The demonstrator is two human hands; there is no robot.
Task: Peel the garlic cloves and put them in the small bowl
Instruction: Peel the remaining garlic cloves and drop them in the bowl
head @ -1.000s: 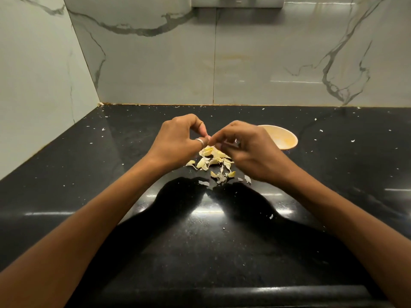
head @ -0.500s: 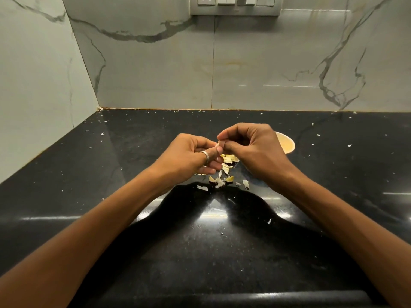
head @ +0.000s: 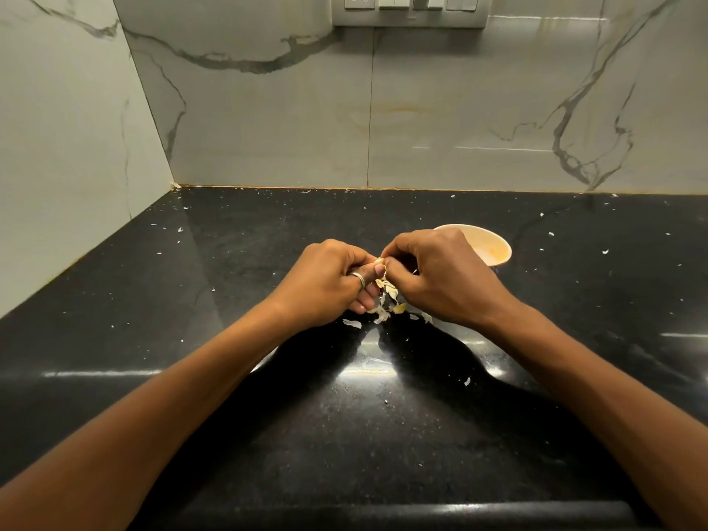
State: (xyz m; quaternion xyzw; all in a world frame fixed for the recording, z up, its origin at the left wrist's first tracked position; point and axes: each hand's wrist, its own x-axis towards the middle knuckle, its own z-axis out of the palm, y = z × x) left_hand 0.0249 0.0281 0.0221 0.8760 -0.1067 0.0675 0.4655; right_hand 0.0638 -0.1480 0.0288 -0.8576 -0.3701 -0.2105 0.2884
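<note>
My left hand [head: 329,281], with a ring on one finger, and my right hand [head: 440,277] meet fingertip to fingertip above the black counter. Between them they pinch a garlic clove [head: 380,261], of which only a small pale tip shows. A strip of papery skin hangs down from it. Under the hands lies a pile of garlic peels [head: 385,306]. The small pale bowl [head: 494,247] stands just behind my right hand, partly hidden by it; what it holds is not clear.
The black stone counter [head: 364,435] carries scattered white peel flecks. Marble-look walls close the back and the left side. A switch and socket plate [head: 410,9] sits high on the back wall. The counter's front edge runs along the bottom.
Both hands have come nearer to me and closer together over the peels. The view has tilted up, showing more of the wall and the switch plate.
</note>
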